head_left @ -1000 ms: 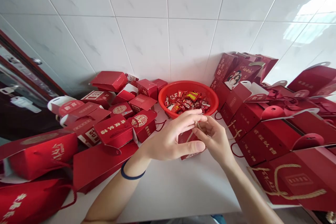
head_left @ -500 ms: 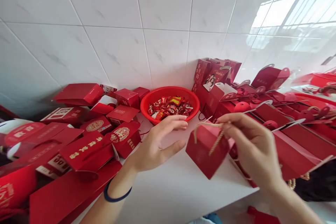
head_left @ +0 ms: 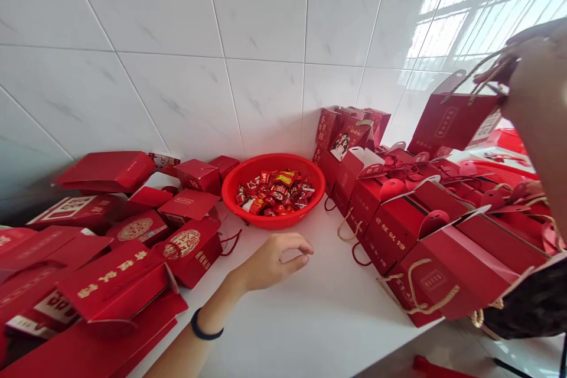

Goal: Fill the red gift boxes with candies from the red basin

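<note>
My right hand (head_left: pixel 531 71) is raised at the far right, its fingers closed round the rope handle of a red gift box (head_left: pixel 460 115). That box hangs in the air above other red boxes. Low over the white table (head_left: pixel 305 313), my left hand (head_left: pixel 274 260) is empty, with thumb and fingers curved and slightly apart. Just beyond the left hand stands a red plastic basket (head_left: pixel 273 222) holding wrapped candies (head_left: pixel 279 190).
Rows of upright red gift boxes (head_left: pixel 394 236), some with rope handles, fill the right side. More red boxes (head_left: pixel 119 274) lie piled at the left. A white tiled wall (head_left: pixel 266 12) rises behind. The table's front edge runs at the lower right.
My right hand has lifted the red gift box from the table's middle up to the far right. My left hand stays near the basket, its fingers more curled. The view has shifted slightly.
</note>
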Action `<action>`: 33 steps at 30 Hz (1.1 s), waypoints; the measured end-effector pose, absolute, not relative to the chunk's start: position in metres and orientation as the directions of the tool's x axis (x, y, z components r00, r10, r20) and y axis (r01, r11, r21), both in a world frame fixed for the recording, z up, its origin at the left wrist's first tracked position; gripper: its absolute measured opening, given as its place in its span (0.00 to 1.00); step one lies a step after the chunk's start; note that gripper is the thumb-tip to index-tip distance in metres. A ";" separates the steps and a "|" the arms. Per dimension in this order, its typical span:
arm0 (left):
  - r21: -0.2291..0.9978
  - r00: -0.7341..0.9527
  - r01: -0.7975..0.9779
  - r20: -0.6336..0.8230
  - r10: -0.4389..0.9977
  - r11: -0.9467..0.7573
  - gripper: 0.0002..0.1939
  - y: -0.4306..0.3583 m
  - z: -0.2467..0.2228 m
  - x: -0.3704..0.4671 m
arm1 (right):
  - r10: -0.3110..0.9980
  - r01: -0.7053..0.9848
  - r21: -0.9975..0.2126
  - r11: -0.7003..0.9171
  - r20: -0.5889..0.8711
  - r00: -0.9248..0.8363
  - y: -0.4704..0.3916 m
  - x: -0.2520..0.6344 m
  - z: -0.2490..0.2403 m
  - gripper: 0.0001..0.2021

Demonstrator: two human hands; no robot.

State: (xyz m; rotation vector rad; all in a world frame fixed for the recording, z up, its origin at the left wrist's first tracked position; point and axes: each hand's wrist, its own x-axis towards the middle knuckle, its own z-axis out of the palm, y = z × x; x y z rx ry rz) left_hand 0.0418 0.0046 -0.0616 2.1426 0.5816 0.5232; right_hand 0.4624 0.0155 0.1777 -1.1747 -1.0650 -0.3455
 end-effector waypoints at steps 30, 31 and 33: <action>0.827 0.780 0.366 -0.022 0.625 -0.427 0.12 0.025 -0.088 0.038 | 0.312 0.745 -0.596 -0.298 0.677 0.667 0.094 0.514 0.124 0.08; 0.826 0.779 0.367 -0.021 0.627 -0.428 0.12 0.025 -0.089 0.038 | 0.321 0.751 -0.586 -0.304 0.679 0.660 0.094 0.511 0.125 0.08; 0.823 0.776 0.370 -0.018 0.630 -0.431 0.11 0.025 -0.090 0.038 | 0.350 0.771 -0.561 -0.302 0.687 0.637 0.093 0.507 0.128 0.08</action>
